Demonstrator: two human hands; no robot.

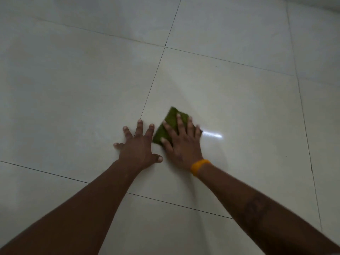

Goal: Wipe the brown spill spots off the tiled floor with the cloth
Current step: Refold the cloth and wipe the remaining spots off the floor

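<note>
The right hand (181, 142) lies flat with fingers spread on the green cloth (170, 124), the left hand (137, 144) rests open and empty on the floor (73, 89), and no brown spots show, so wiping looks almost done.

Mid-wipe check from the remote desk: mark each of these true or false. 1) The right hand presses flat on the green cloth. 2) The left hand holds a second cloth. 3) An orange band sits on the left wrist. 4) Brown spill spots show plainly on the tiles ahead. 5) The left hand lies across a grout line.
1) True: the right hand lies spread on the folded green cloth.
2) False: the left hand is bare, palm down on the pale glossy tiled floor.
3) False: the orange wristband is on the right wrist.
4) False: no brown spots are visible.
5) True: the dark grout line runs under its fingers.
</note>
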